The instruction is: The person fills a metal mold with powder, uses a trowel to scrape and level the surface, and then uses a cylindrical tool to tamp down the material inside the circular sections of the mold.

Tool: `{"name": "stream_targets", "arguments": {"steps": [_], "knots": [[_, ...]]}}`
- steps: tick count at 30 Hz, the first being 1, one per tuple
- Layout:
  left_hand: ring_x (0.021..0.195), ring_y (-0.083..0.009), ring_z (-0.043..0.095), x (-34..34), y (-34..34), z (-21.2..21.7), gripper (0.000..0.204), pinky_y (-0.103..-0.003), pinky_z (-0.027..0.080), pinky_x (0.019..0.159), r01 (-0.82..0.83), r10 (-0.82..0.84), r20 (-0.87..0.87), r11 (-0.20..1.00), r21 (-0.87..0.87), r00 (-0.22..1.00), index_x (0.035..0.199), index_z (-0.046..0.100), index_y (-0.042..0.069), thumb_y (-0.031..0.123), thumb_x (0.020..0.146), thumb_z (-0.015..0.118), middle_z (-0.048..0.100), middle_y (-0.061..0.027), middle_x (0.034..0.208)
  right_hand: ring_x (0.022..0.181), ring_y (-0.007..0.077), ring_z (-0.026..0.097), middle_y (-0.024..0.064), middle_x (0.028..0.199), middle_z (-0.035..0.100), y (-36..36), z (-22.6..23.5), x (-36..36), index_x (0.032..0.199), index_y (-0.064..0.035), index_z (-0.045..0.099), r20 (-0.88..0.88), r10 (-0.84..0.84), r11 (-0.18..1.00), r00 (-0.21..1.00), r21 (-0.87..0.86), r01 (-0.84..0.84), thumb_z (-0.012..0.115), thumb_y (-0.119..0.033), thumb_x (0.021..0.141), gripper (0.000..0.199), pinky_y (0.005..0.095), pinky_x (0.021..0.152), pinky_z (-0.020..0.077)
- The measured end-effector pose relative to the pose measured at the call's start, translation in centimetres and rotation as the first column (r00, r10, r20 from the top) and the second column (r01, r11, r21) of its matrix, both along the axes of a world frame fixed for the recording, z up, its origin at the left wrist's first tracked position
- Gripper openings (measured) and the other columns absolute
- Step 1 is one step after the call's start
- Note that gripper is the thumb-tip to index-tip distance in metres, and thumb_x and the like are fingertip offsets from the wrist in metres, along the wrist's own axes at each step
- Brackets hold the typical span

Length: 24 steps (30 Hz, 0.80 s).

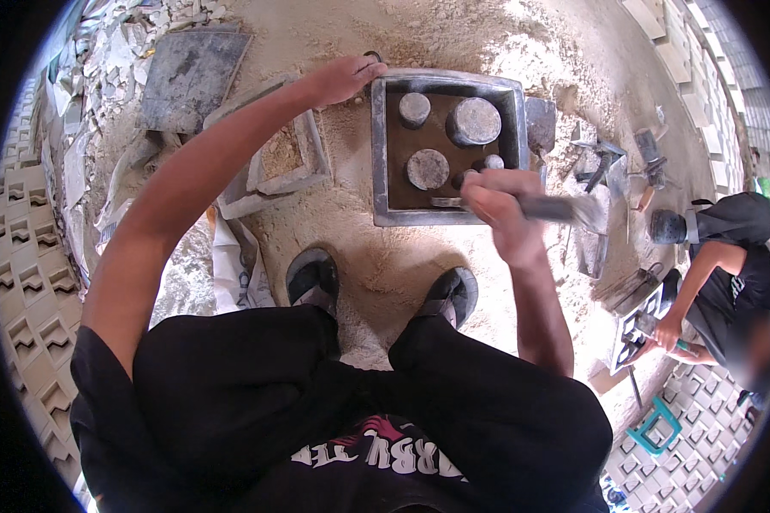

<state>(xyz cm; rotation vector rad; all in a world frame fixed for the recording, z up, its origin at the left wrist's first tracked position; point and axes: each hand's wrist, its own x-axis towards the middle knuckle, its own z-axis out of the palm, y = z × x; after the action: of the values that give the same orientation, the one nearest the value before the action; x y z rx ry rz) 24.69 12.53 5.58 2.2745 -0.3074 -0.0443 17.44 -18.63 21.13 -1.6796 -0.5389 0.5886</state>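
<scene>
L hand at frame corner, grip unclear; R hand gripped blurred tool; we judged light touch best nr cylinders.

The box frame beside the left fingers looks like dull, scuffed metal; the cylinders near the right fingers are matt and chalky-rough. Dry, powdery sand lies below the left fingers. Nearer the body than both hands' fingers, the trousers are matt cloth.
</scene>
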Motion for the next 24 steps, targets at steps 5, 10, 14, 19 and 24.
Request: {"name": "stream_targets", "arguments": {"steps": [5, 10, 14, 19, 24], "knots": [[0.080, -0.0308, 0.059, -0.8, 0.1, 1.6, 0.046, -0.041, 0.045, 0.079, -0.043, 0.054, -0.230, 0.998, 0.053, 0.972, 0.106, 0.058, 0.001, 0.042, 0.101, 0.038, 0.063, -0.0169, 0.086, 0.051, 0.0082, 0.031, 0.0006, 0.051, 0.035, 0.3, 0.5, -1.5, 0.053, -0.0049, 0.030, 0.117, 0.016, 0.991, 0.993, 0.131, -0.031, 0.058, -0.009, 0.080, 0.039, 0.0295, 0.046, 0.0235], [0.079, -0.0301, 0.059, -0.1, -0.1, 1.5, 0.043, -0.041, 0.045, 0.079, 0.002, 0.004, -0.192, 1.000, 0.028, 0.981, 0.101, 0.058, 0.002, 0.040, 0.101, 0.038, 0.061, -0.0162, 0.083, 0.048, 0.0075, 0.030, -0.0002, 0.052, 0.037, -0.4, -0.3, -1.9, 0.055, -0.0034, 0.033, -0.003, -0.042, 0.984, 0.999, 0.172, 0.042, 0.056, -0.002, 0.079, 0.034, 0.0302, 0.044, 0.0252], [0.074, -0.0262, 0.058, -0.8, 0.5, 1.1, 0.042, -0.040, 0.045, 0.076, -0.027, 0.033, -0.174, 0.999, 0.037, 0.984, 0.100, 0.057, 0.002, 0.039, 0.101, 0.036, 0.056, -0.0128, 0.075, 0.046, 0.0107, 0.031, 0.0010, 0.051, 0.034, 0.3, 0.4, -2.5, 0.055, -0.0039, 0.032, 0.315, -0.013, 0.966, 0.949, 0.248, -0.069, 0.060, -0.003, 0.074, 0.034, 0.0301, 0.044, 0.0224], [0.073, -0.0233, 0.058, -0.4, -1.1, 3.6, 0.041, -0.040, 0.045, 0.075, -0.003, 0.020, -0.296, 0.998, 0.058, 0.955, 0.100, 0.056, 0.001, 0.038, 0.101, 0.037, 0.054, -0.0113, 0.074, 0.046, 0.0119, 0.030, 0.0023, 0.050, 0.033, -0.5, 0.2, -1.1, 0.057, -0.0015, 0.039, 0.183, 0.005, 0.965, 0.983, 0.255, -0.053, 0.059, -0.008, 0.079, 0.030, 0.0315, 0.045, 0.0230], [0.073, -0.0239, 0.054, 0.1, 0.3, 0.3, 0.042, -0.039, 0.043, 0.075, 0.007, 0.000, -0.121, 0.999, 0.054, 0.993, 0.098, 0.056, 0.000, 0.038, 0.102, 0.037, 0.057, -0.0134, 0.077, 0.046, 0.0134, 0.031, 0.0040, 0.049, 0.037, -1.5, -2.5, -1.7, 0.052, -0.0017, 0.033, 0.127, -0.030, 0.959, 0.991, 0.283, -0.007, 0.056, 0.000, 0.075, 0.033, 0.0325, 0.043, 0.0226]]}}
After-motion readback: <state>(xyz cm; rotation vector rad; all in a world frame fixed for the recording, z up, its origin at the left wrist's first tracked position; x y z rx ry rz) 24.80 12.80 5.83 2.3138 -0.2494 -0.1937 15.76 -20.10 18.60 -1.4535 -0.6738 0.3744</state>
